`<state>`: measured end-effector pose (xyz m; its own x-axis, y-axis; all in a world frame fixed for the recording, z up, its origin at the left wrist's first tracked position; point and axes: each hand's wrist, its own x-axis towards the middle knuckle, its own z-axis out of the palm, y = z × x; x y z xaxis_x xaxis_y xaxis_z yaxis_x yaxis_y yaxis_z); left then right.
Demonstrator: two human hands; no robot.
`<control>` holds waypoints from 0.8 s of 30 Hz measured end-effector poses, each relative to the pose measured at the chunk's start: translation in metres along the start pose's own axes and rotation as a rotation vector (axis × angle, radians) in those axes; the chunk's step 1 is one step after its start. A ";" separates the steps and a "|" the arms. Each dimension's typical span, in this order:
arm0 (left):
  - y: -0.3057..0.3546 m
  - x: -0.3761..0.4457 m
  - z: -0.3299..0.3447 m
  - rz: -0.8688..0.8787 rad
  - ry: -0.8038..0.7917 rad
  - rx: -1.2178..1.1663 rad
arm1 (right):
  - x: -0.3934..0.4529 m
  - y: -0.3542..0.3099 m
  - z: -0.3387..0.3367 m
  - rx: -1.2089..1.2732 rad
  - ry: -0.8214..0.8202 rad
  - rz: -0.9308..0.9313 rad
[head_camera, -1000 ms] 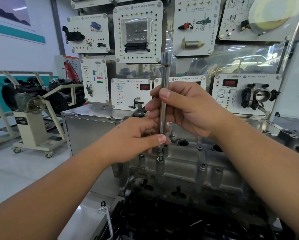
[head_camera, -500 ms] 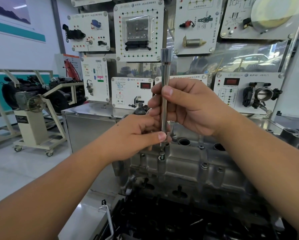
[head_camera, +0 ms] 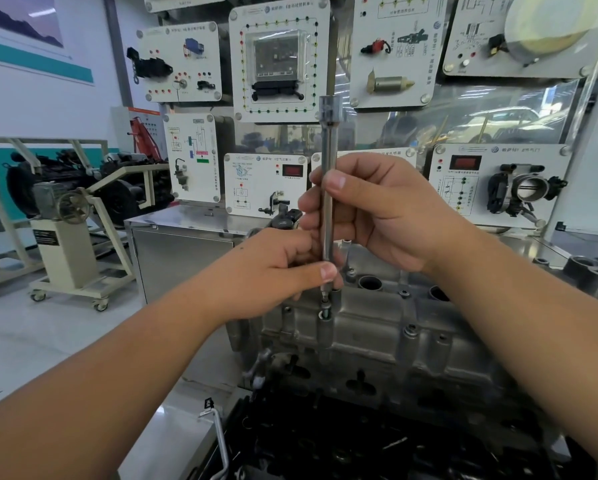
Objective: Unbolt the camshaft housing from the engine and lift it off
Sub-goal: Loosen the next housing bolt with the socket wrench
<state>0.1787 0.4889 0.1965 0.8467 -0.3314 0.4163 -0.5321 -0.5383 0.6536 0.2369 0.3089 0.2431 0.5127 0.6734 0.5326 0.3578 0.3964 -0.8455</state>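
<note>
- The board (head_camera: pixel 280 64) of white training panels fills the top of the frame behind my work. Its print is too small for me to read, though I can make out red digital displays on two lower panels.
- The engine (head_camera: pixel 377 427) takes up the lower centre and right, dark at the bottom.
- The housing (head_camera: pixel 387 327), grey cast metal, sits on top of the engine just below the middle of the frame, not lifted off yet.
- My right hand (head_camera: pixel 377 216) is wrapped round the upper half of the bar (head_camera: pixel 328 188), thumb across the front, I'd say to turn it and keep it upright.
- My left hand (head_camera: pixel 280 268) pinches the bar's lower end between thumb and fingers, steadying the tip.
- The bar stands vertical at centre frame, its thicker drive end uppermost.
- The bolt (head_camera: pixel 325 314) sits in a raised boss right under the tip; the two look nearly touching, but I can't tell if they're engaged.
</note>
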 end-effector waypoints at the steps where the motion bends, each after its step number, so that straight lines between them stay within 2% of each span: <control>1: 0.000 0.001 0.000 0.004 0.005 0.021 | 0.000 0.000 0.001 0.000 0.006 0.001; 7: -0.001 0.002 0.003 0.023 0.046 0.048 | -0.001 0.003 0.005 -0.016 0.053 -0.050; 13: 0.002 -0.001 0.001 -0.015 0.003 -0.088 | -0.001 -0.002 0.002 0.016 -0.005 -0.008; 17: -0.002 0.002 0.002 -0.016 0.044 -0.011 | -0.002 0.000 0.004 0.000 0.020 -0.005; 21: -0.001 0.002 0.003 0.034 0.021 -0.011 | 0.000 0.004 0.005 -0.031 0.058 -0.036; 24: 0.001 0.001 0.003 0.024 0.029 -0.015 | 0.000 0.002 0.003 -0.024 0.018 -0.017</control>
<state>0.1787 0.4856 0.1961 0.8333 -0.3208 0.4501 -0.5522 -0.5190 0.6525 0.2350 0.3114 0.2415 0.5199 0.6553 0.5480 0.3851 0.3929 -0.8351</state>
